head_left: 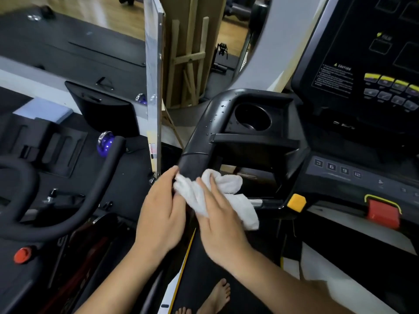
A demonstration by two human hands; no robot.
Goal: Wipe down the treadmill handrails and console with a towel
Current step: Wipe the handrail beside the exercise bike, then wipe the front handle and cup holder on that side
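A white towel [226, 196] is bunched around the treadmill's left handrail [195, 164], a black padded bar that runs down from the console frame. My left hand [162, 214] holds the towel's left edge against the rail, thumb at the rail's side. My right hand [220, 220] lies over the towel with fingers stretched, pressing it onto the rail. The console [362, 71] with its dark panel and yellow buttons stands at the upper right. Water droplets show on the black frame beside the cup holder [252, 117].
A second treadmill with a curved black handrail [68, 200] and red knob [22, 254] stands to the left. A mirror panel edge [154, 87] rises between the machines. A red safety key [383, 214] and yellow button [296, 202] sit on the console base. Bare feet [217, 298] stand on the belt.
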